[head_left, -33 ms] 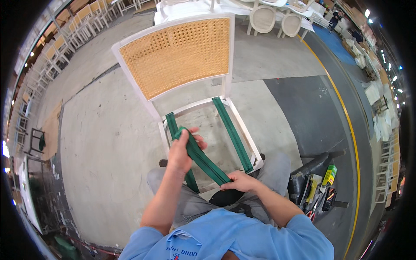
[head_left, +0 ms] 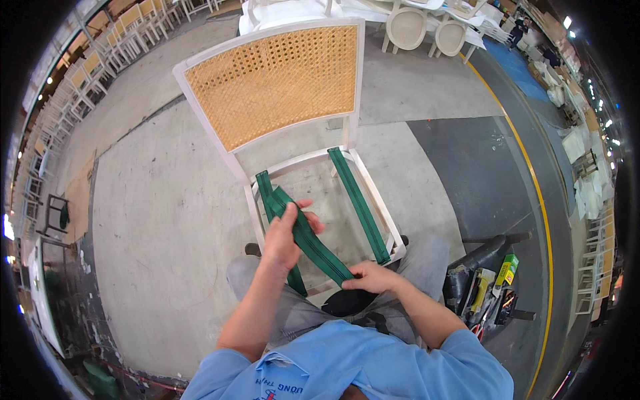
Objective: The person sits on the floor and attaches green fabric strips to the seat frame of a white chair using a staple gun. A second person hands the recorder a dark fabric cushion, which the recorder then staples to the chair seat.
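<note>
I see from my distant post both bare hands of the person in front of a pale chair (head_left: 227,164), and between them they hold a loose green strap (head_left: 313,247). The strap goes slantwise over the open seat frame, from the upper left down to the right. The left hand (head_left: 283,233) is partly closed: its thumb lies on top of the strap near the upper end, and the other fingers are loosely bent at the far side, a little apart from each other. The right hand (head_left: 369,277) is nearly closed, and it pinches the lower end between thumb and fingers, close to the front of the seat.

Two other green straps lie along the frame from back to front, the left seat strap (head_left: 264,187) and the right seat strap (head_left: 361,207). The upper end of the loose strap is seen over the left one, but I cannot tell if they touch. The chair has a woven cane panel (head_left: 273,87) in its back, and it stands upright on the grey floor (head_left: 153,193), just before the person's knees. Near the right knee I notice some tools (head_left: 479,297) and a yellow-green box (head_left: 508,270). Farther, at the top, there are pale chairs with round backs (head_left: 405,29)
</note>
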The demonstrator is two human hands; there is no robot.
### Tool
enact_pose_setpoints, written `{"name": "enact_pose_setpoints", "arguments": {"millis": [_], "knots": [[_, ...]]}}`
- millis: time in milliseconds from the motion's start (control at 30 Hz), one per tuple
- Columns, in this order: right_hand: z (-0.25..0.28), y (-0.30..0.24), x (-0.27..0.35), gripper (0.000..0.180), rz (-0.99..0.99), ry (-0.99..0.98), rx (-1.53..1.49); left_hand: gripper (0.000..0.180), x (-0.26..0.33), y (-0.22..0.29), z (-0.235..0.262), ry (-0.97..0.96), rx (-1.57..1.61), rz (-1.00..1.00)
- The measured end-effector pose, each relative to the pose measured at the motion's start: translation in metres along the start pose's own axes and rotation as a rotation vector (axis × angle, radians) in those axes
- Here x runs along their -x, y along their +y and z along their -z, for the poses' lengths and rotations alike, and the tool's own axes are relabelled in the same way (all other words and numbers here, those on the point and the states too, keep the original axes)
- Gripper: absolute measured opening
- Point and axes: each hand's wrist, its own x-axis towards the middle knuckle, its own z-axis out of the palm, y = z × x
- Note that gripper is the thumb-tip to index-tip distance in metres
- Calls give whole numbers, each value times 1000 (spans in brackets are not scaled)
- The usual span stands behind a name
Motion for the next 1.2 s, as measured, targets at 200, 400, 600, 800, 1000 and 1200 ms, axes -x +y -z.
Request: {"name": "enact_pose_setpoints", "arguments": {"millis": [200, 400, 600, 800, 1000, 1200], "knots": [[20, -60, -30, 41, 207, 146, -378, 41, 35, -53, -4, -207, -311, 101], [6, -83, -35, 20, 250, 423, -250, 32, 48, -89, -13, -77, -262, 113], [1, -70, -25, 19, 340, 607, 10, 19, 56, -95, -21, 96, -85, -132], [-6, -59, -12, 19, 442, 640, 27, 11, 62, -93, -28, 162, -48, -129], [-10, -62, -5, 16, 587, 673, 62, 10, 67, -96, -25, 165, 22, -107], [-15, -71, -3, 17, 697, 620, 208, 8, 71, -89, -26, 177, 18, -133]]}}
